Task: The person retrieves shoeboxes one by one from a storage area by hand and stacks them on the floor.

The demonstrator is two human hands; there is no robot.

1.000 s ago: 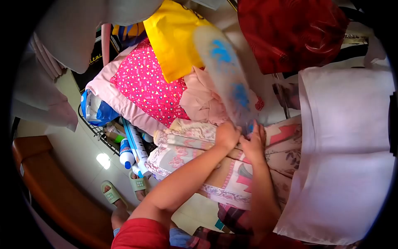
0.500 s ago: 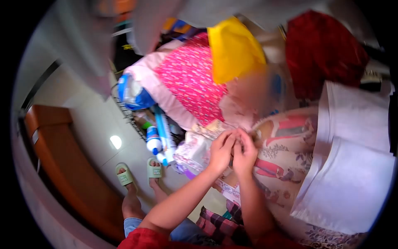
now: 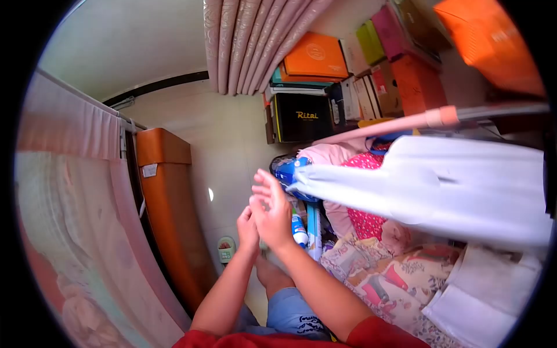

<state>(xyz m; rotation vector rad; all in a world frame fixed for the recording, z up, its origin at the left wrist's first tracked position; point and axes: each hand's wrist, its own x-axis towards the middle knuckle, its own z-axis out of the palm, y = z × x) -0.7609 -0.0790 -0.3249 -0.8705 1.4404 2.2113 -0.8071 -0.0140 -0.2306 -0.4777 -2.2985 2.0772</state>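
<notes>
My left hand (image 3: 248, 229) and my right hand (image 3: 272, 211) are together above the floor, in the middle of the view. The right hand's fingers are stretched out and slightly apart, with nothing visible in them. My left hand's fingers are closed beside the right palm; anything they hold is hidden. To their right is a blue and white package (image 3: 284, 174). A blue and white bottle (image 3: 299, 229) lies below it. A pale cloth (image 3: 458, 185), blurred, stretches across the right side.
An orange-brown padded bench (image 3: 174, 220) stands left, beside a sheer curtain (image 3: 75, 232). Stacked boxes (image 3: 316, 55) and a patterned curtain (image 3: 249, 40) are at the top. Patterned bedding (image 3: 400, 272), a pink dotted cloth (image 3: 362, 223) and folded white cloth (image 3: 481, 290) lie right.
The view has swung left, bringing boxes and curtains into sight. Both hands have left the bedding and are above the floor. My right hand's fingers have straightened.
</notes>
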